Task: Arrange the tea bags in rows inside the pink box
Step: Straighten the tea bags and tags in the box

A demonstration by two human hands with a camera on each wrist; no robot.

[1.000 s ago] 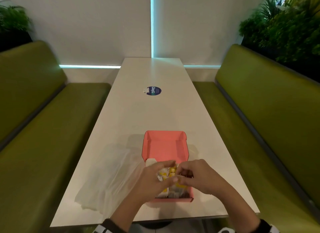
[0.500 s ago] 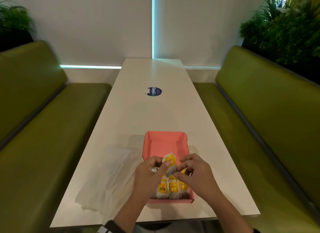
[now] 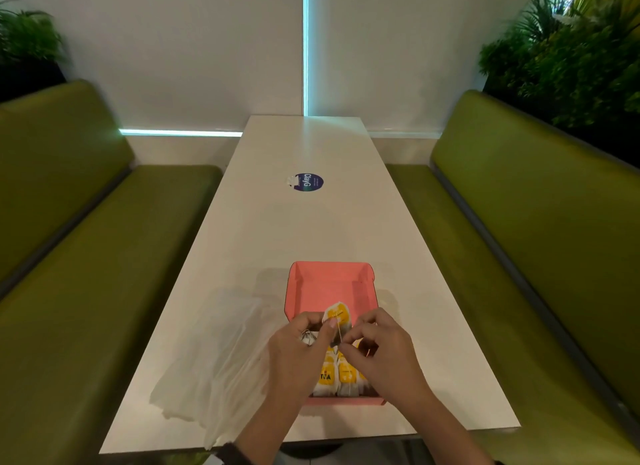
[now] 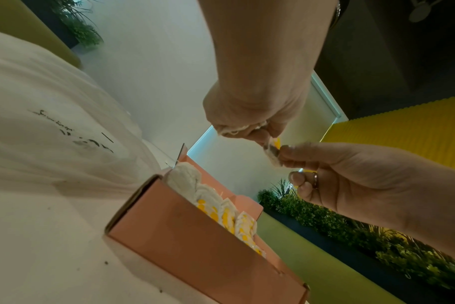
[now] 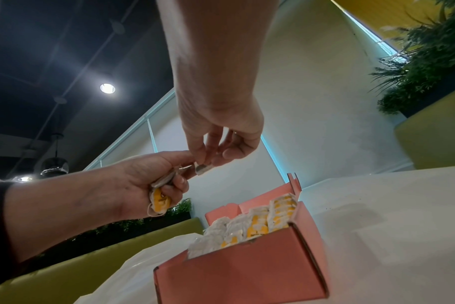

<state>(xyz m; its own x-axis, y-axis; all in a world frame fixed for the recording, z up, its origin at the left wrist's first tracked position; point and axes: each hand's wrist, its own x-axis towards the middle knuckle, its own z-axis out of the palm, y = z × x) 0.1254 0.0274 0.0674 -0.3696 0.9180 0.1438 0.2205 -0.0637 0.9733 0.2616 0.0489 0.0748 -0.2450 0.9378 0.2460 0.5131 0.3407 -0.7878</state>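
Note:
The pink box (image 3: 329, 274) sits open on the white table, with rows of yellow-labelled tea bags (image 3: 337, 378) standing in its near half and its far half bare. Both hands hover just above it. My left hand (image 3: 325, 326) grips a small bunch of tea bags (image 5: 160, 202) in its curled fingers. One tea bag (image 3: 337, 317) sticks up between the hands, and my right hand (image 3: 349, 343) pinches its lower end (image 4: 273, 153) with thumb and forefinger. From the wrist views, the box (image 4: 195, 246) (image 5: 247, 273) lies below the hands.
A crumpled clear plastic bag (image 3: 221, 354) lies on the table left of the box. A round blue sticker (image 3: 309, 182) is stuck further up the table (image 3: 311, 229). Green benches (image 3: 86, 257) run along both sides, and plants stand behind them.
Both hands have risen from low over the packed tea bags. One yellow-labelled tea bag now stands up between them, pinched from both sides.

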